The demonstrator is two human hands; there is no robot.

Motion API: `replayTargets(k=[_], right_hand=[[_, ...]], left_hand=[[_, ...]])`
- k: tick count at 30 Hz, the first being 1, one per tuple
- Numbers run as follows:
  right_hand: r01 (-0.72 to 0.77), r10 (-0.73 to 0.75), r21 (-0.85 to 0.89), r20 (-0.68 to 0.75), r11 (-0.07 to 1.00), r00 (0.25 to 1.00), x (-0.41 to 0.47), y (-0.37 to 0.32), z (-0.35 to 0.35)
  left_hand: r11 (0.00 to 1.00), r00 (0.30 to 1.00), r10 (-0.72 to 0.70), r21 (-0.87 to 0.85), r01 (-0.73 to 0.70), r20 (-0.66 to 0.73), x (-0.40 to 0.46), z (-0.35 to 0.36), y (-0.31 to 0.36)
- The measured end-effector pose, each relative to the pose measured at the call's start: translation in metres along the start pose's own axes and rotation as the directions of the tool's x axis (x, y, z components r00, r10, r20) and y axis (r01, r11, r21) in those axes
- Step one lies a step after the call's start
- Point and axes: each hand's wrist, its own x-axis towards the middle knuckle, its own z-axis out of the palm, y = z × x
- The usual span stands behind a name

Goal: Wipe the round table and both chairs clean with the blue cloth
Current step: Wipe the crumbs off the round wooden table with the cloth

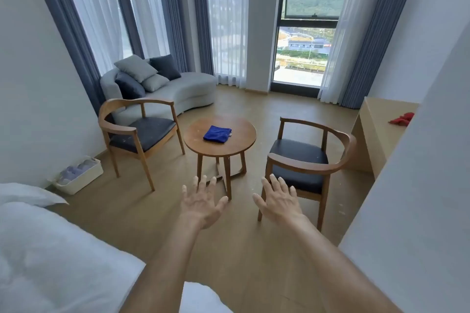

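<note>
1. Head view, and nothing has been wiped yet by the look of it: the blue cloth (217,134) lies folded on the round table (193,143), a little toward the far right of the top and clear of every edge. Pale specks show on the seat of the left chair (142,132), and a few on the right chair (300,157).

2. The risks from here, as I judge them. The table looks small and stands on slim legs, so a hard press near its rim could rock it or slide it on the smooth floor. The cloth is folded, and a one-handed snatch might drag it off the near edge to the floor. Both chairs sit close to the table's sides, so a sweeping arm could knock an armrest. Wiping crumbs off the tabletop onto a seat would only move the dirt around.

3. Now the hands. Both arms reach straight out ahead, backs of the hands up. The left hand (203,202) has its fingers spread wide and straight, gripping nothing, and it sits in the frame over the table's near legs. The right hand (278,202) is the same, fingers apart and empty, in front of the right chair's near armrest.

4. Neither hand touches the cloth, the table or a chair; all are well apart from them.
</note>
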Motion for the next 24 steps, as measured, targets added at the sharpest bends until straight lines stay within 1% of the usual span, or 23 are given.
replayTargets(k=[5, 11, 19, 24], right_hand=[[-0.042, 0.042, -0.006, 0.028, 0.999, 0.999, 0.071, 0.009, -0.007], [-0.044, 0.043, -0.02, -0.031, 0.999, 0.999, 0.151, 0.01, -0.021], [-0.067, 0.066, -0.041, -0.031, 0.997, 0.997, 0.232, 0.022, -0.039], [-0.049, 0.049, -0.046, 0.001, 0.998, 0.999, 0.297, 0.039, -0.043]], left_hand=[[1.0, 1.0, -0.002, -0.002, 0.002, -0.015, 0.078, -0.011, -0.01], [0.999, 0.999, -0.037, 0.009, 0.037, -0.018, 0.163, -0.029, -0.029], [1.0, 1.0, 0.015, -0.013, -0.015, -0.01, 0.25, -0.038, -0.01], [1.0, 1.0, -0.018, -0.006, 0.019, 0.014, 0.31, -0.032, 0.001]])
